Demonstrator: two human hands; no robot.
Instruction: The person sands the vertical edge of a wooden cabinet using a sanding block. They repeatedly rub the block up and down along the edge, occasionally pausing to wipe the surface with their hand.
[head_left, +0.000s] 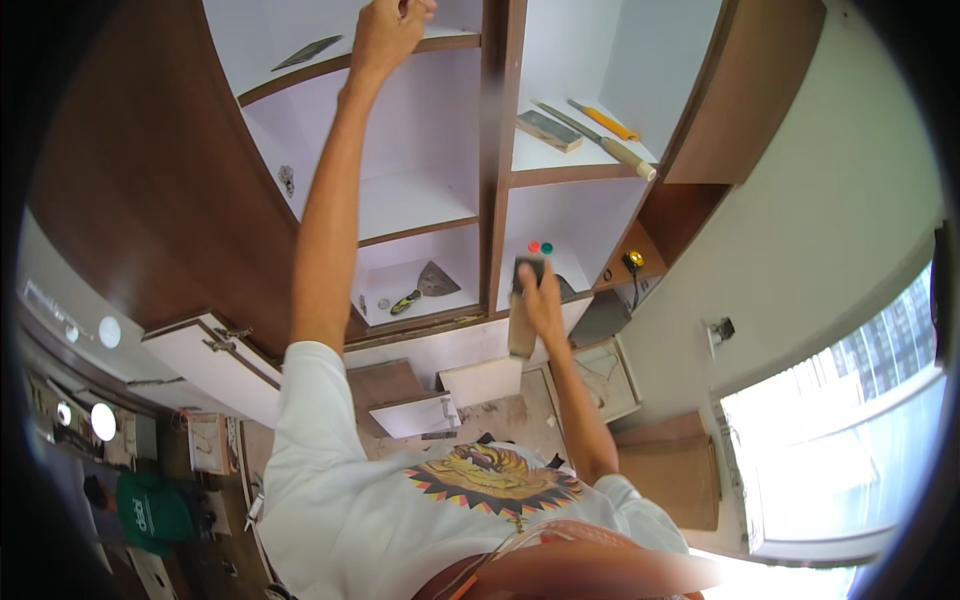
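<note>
My right hand (543, 296) grips a sanding block (523, 326), its long body blurred, in front of the lower right compartment of a wooden cabinet. Raised to the top edge of the view, my left hand (394, 30) is beside the upper left shelf; what its fingers hold, if anything, cannot be made out. A flat dark scraper blade (308, 52) lies on that shelf. On the right shelf rest a sanding block with grey abrasive (549, 129), a file with a pale handle (604, 142) and an orange-handled tool (606, 122). A putty knife (427, 289) lies in the lower left compartment.
Red (534, 246) and green (547, 247) caps sit behind my right hand. A yellow tape measure (634, 259) is on a side shelf. Detached cabinet doors (217, 364) lean at left. Below are a drawer frame (604, 379) and panels. A person in green (154, 510) is at lower left.
</note>
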